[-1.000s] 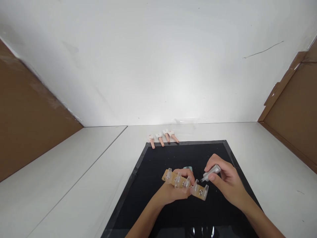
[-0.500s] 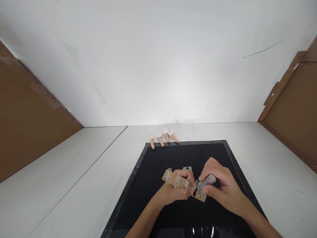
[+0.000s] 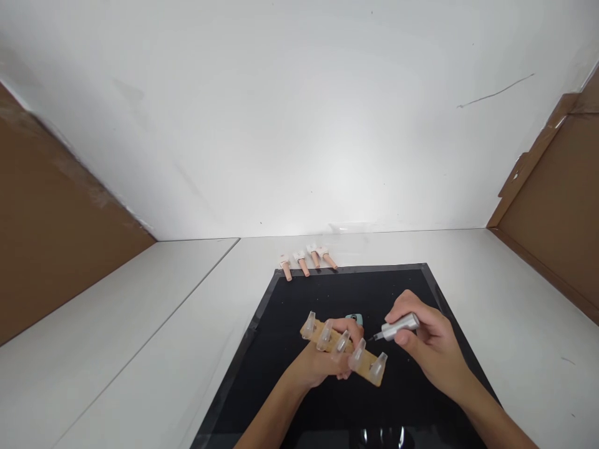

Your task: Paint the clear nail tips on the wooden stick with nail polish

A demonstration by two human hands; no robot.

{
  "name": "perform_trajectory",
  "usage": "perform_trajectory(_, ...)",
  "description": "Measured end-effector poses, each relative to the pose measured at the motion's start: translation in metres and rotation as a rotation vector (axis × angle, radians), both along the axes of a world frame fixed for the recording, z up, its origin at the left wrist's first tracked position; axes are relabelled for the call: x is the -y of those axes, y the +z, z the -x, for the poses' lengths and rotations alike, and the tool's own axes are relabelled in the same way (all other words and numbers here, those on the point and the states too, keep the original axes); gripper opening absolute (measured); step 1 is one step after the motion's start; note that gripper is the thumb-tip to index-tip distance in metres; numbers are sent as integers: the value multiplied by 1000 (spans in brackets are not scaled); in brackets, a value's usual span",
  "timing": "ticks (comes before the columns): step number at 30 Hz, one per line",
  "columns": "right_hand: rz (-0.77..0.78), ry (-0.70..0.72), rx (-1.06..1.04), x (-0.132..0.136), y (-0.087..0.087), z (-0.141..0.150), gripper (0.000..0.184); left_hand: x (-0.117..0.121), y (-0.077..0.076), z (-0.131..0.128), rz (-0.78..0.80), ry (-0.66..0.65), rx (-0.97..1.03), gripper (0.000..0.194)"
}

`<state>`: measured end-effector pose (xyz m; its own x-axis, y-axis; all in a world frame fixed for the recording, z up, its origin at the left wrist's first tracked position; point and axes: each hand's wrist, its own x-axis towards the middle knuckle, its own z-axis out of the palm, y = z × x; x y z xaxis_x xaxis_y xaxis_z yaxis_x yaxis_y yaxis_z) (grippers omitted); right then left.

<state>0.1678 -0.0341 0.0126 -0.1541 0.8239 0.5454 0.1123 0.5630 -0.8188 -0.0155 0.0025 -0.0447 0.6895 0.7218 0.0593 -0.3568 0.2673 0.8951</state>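
My left hand (image 3: 322, 362) is closed around a tan wooden strip (image 3: 367, 366). Several clear, frosted nail tips (image 3: 379, 368) stand up along it in a row. To the right, my right hand (image 3: 430, 349) pinches a nail polish brush (image 3: 401, 325) by its thick silver-grey handle. Its thin dark tip points left towards the strip, a little apart from the nail tips. Behind my left fingers lies a small pale-teal object (image 3: 354, 317) with a dark round spot, partly covered by the hand.
A black mat (image 3: 262, 380) with a grey taped border lies under my hands on the white table (image 3: 154, 374). Several tan tapered pegs with white tops (image 3: 302, 265) lie at its far edge. A white wall stands behind, with brown cardboard panels (image 3: 556, 199) at both sides.
My right hand has drawn the brush back to the right, off the right end of the strip. My left hand has tilted the strip slightly, and all its nail tips show now.
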Motion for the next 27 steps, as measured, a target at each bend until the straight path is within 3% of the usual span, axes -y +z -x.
perform_trajectory(4,-42,124,22,0,-3,2,27,0,-2,0,9,-2,12,33)
perform_trajectory(9,48,-40,-32,-2,-4,-1,17,0,-3,1,-14,-29,51,31)
perform_trajectory(15,9,117,-45,-1,-3,0,22,0,0,0,-28,-34,40,29)
perform_trajectory(20,52,-39,-80,-1,-4,0,16,0,0,2,-39,-45,14,32)
perform_trajectory(24,20,82,-66,-1,-3,1,23,-1,-1,2,-50,-34,-10,30)
perform_trajectory(27,54,8,-9,-1,-4,3,22,-1,-2,2,-48,-26,-15,29)
